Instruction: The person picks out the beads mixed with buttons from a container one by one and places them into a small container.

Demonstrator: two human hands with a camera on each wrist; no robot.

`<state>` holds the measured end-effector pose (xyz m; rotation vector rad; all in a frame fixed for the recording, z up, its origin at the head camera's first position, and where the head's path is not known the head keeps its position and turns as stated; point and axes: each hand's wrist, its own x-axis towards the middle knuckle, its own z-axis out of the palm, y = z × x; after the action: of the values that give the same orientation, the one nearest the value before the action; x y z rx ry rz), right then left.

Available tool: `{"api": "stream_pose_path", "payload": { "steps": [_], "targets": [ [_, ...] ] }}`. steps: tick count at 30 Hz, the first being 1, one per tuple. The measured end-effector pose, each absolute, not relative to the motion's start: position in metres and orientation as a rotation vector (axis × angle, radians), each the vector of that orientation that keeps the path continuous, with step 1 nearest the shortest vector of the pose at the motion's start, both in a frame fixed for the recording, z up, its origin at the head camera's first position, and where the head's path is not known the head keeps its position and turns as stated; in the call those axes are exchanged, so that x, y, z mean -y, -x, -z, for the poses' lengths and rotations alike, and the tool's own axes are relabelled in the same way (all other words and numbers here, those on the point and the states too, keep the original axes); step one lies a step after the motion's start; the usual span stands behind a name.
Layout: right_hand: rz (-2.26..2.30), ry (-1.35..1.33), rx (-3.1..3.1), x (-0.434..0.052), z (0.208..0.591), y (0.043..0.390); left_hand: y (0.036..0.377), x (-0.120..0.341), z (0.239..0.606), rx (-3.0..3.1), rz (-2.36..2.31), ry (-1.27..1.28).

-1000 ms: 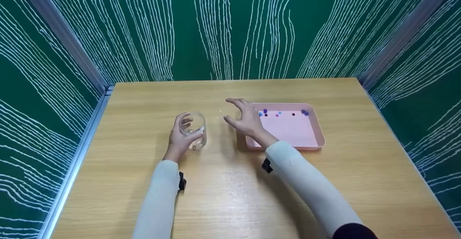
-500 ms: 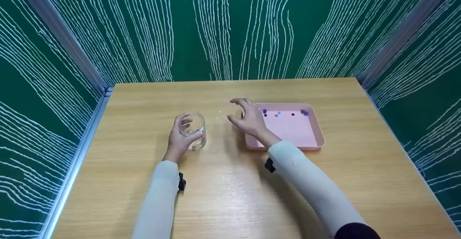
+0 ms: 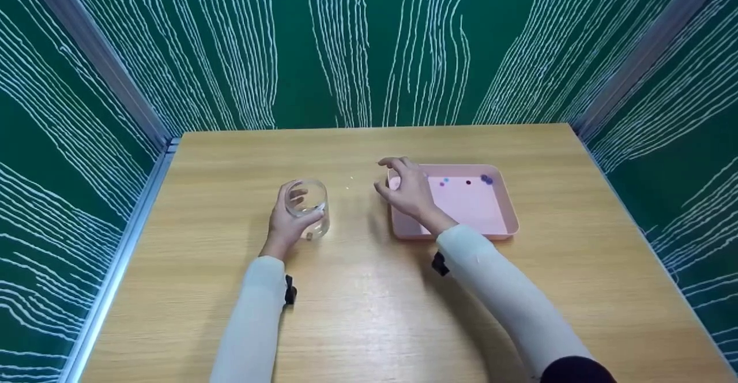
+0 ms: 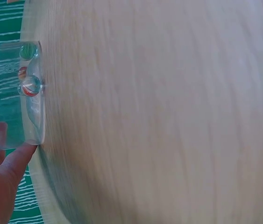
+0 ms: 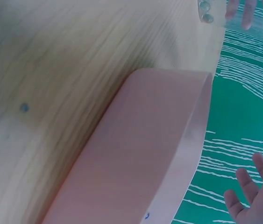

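My left hand (image 3: 283, 227) holds a clear glass cup (image 3: 320, 224) upright on the table, its fingers and thumb curled around the side. In the left wrist view several glass marbles (image 4: 30, 86) lie at the bottom of the cup. My right hand (image 3: 412, 192) is over the left end of a pink tray (image 3: 470, 213), fingers spread, thumb apart, with nothing seen between them. Small coloured balls (image 3: 487, 179) in blue, purple and dark red lie along the tray's far side. My right hand and forearm hide part of the tray's left end.
The wooden table (image 3: 340, 314) carries the cup at left and the tray at right. Tiny bright specks (image 3: 351, 178) show between them. A small round bluish spot (image 5: 24, 108) is on the tabletop in the right wrist view. Green walls (image 3: 323, 48) with white lines stand behind and beside.
My right hand has moved right, from the tray's left edge to over its left part, covering some balls there. My left hand and the cup stay in place.
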<state>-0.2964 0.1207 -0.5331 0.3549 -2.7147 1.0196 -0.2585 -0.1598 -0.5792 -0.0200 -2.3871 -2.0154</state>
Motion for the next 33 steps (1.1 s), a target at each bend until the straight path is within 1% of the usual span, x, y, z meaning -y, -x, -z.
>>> {"api": "stream_pose_path", "payload": {
  "steps": [15,25,33],
  "targets": [
    [-1.016,-0.284,2.709,-0.141,0.536,0.301,0.259,0.161,0.580,2.396,2.026,0.007],
    [-0.991,-0.259,2.710,-0.153,0.541,0.304,0.247,0.158,0.551,2.407,2.079,0.029],
    [-0.998,-0.204,2.719,-0.161,0.542,0.305,0.244,0.156,0.548,2.401,2.059,0.044]
  ]
}}
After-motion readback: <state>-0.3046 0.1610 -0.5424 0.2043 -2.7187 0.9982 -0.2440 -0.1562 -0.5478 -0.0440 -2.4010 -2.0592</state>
